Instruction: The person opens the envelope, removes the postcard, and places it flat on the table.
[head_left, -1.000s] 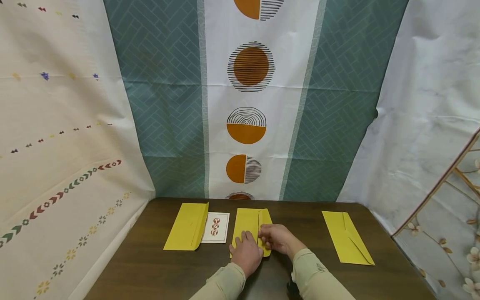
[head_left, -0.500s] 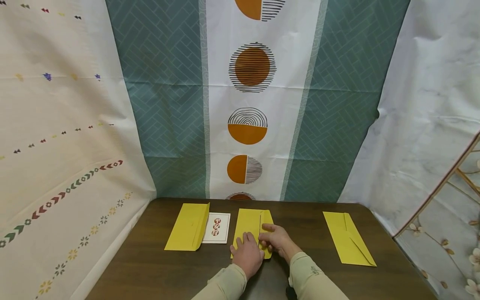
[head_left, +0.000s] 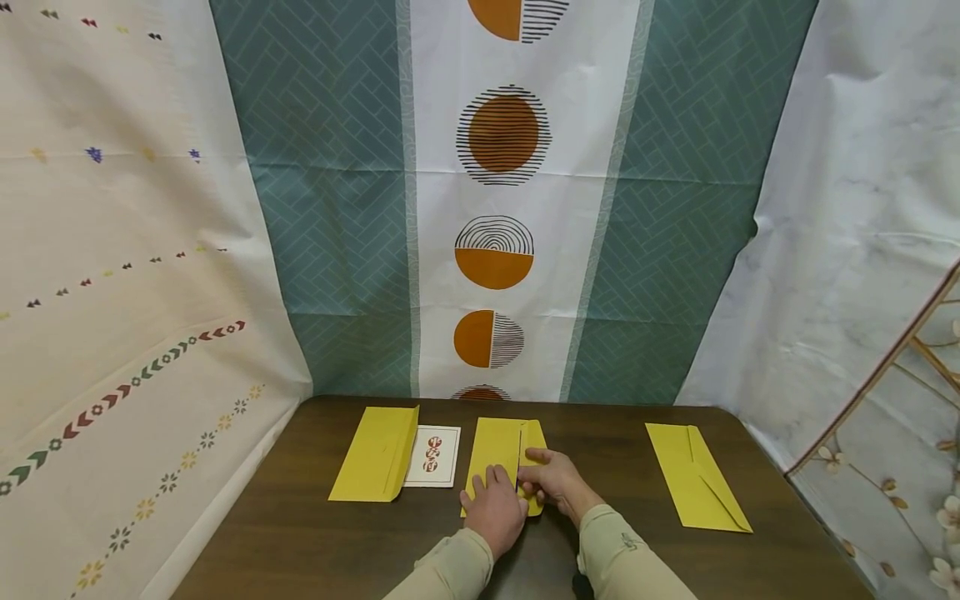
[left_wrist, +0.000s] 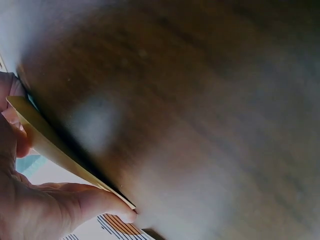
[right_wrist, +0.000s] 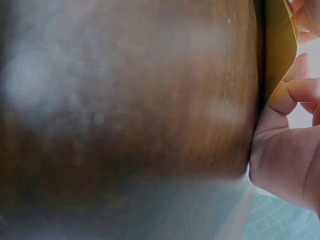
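Observation:
A yellow envelope (head_left: 491,442) lies in the middle of the table, its flap (head_left: 534,435) along the right side. My left hand (head_left: 495,508) rests on its lower part with the fingers extended; in the left wrist view the thumb (left_wrist: 102,202) lies along the envelope's edge. With bent fingers my right hand (head_left: 555,482) pinches the flap edge, where a thin dark gap shows beside the fingertips. The right wrist view shows these curled fingers (right_wrist: 287,97) right at the envelope's edge (right_wrist: 280,45).
On the left, another yellow envelope (head_left: 367,458) partly covers a white card (head_left: 435,467) with a red-brown design. A third yellow envelope (head_left: 693,475) lies at the right. The dark wooden table (head_left: 300,533) ends at patterned cloths (head_left: 495,192) hung around it.
My right hand has shifted slightly down along the flap since a second ago. The left hand stays in place on the envelope.

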